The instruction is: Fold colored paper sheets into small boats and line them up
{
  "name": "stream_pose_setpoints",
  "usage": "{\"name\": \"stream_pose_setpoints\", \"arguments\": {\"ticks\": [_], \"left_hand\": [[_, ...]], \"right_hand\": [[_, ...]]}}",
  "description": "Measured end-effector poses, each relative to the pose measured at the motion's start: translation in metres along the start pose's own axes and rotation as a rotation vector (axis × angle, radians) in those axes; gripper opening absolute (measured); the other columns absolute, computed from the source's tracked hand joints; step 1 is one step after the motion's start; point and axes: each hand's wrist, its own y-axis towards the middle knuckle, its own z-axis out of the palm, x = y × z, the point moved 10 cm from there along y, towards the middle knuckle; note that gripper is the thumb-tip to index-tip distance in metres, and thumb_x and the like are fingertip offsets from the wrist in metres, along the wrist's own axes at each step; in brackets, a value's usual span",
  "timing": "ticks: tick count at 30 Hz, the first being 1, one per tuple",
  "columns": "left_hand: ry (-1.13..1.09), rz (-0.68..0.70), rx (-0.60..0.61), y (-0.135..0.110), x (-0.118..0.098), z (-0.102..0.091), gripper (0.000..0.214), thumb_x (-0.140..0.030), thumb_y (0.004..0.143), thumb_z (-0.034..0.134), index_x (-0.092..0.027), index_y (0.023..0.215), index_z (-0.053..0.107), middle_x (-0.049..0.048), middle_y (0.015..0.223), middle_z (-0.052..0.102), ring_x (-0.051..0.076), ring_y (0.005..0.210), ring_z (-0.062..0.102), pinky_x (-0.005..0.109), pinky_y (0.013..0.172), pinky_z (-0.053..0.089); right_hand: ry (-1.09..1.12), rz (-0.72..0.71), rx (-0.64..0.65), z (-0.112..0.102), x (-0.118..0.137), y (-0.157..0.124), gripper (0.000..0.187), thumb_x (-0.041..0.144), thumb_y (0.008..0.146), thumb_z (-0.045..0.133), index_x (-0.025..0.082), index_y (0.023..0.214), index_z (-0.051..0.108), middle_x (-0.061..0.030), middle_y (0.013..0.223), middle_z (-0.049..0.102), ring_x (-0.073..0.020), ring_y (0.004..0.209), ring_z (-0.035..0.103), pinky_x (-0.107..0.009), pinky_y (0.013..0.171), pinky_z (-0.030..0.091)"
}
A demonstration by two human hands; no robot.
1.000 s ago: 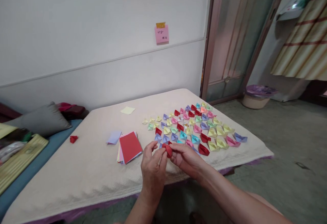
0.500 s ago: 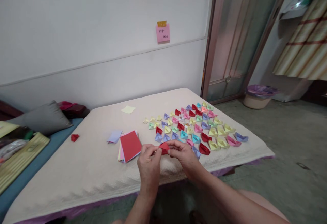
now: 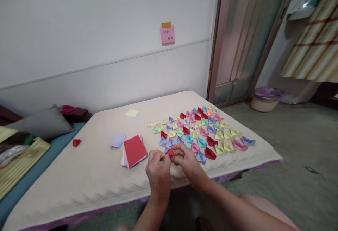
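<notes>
Between my fingertips is a small folded piece of red paper (image 3: pixel 170 152), held above the near edge of the cloth-covered table (image 3: pixel 100 181). My left hand (image 3: pixel 159 167) pinches its left side, and my right hand (image 3: pixel 186 159) grips its right side; the fingers partly hide it. Rows of folded paper boats (image 3: pixel 202 143) in red, pink, yellow, blue and green stand just beyond and to the right of my hands. To the left of my left hand lies a stack of coloured paper sheets (image 3: pixel 135 151) with a red one on top.
Beside the stack lies a pale purple paper (image 3: pixel 118 141); a yellow sheet (image 3: pixel 132 113) is farther back. A crumpled-looking red paper piece (image 3: pixel 76 142) sits far left. A grey cushion (image 3: pixel 50 123) is beyond the left edge. A lined bin (image 3: pixel 265 102) stands on the floor at right.
The red paper between my hands now shows smaller and more pointed. My left hand has shifted slightly right, closer to my right hand.
</notes>
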Motion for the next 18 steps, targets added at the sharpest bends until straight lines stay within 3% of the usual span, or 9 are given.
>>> {"name": "stream_pose_setpoints", "arguments": {"ticks": [12, 18], "left_hand": [[0.001, 0.098, 0.061, -0.002, -0.017, 0.006, 0.013, -0.015, 0.081, 0.054, -0.019, 0.070, 0.058, 0.0029, 0.076, 0.055, 0.017, 0.076, 0.054, 0.029, 0.072, 0.044], [-0.097, -0.016, 0.171, 0.000, -0.008, 0.012, 0.021, -0.018, 0.084, 0.048, -0.020, 0.073, 0.066, 0.0059, 0.094, 0.057, 0.019, 0.091, 0.055, 0.033, 0.083, 0.043]], "right_hand": [[-0.048, -0.056, -0.029, -0.004, 0.009, 0.000, 0.024, 0.012, 0.060, 0.058, 0.020, 0.082, 0.055, 0.0038, 0.063, 0.060, -0.0153, 0.063, 0.057, -0.027, 0.062, 0.044], [0.011, -0.015, 0.004, -0.006, 0.016, 0.002, 0.025, 0.009, 0.059, 0.057, 0.019, 0.081, 0.056, 0.0034, 0.066, 0.063, -0.0145, 0.065, 0.058, -0.026, 0.063, 0.042]]}}
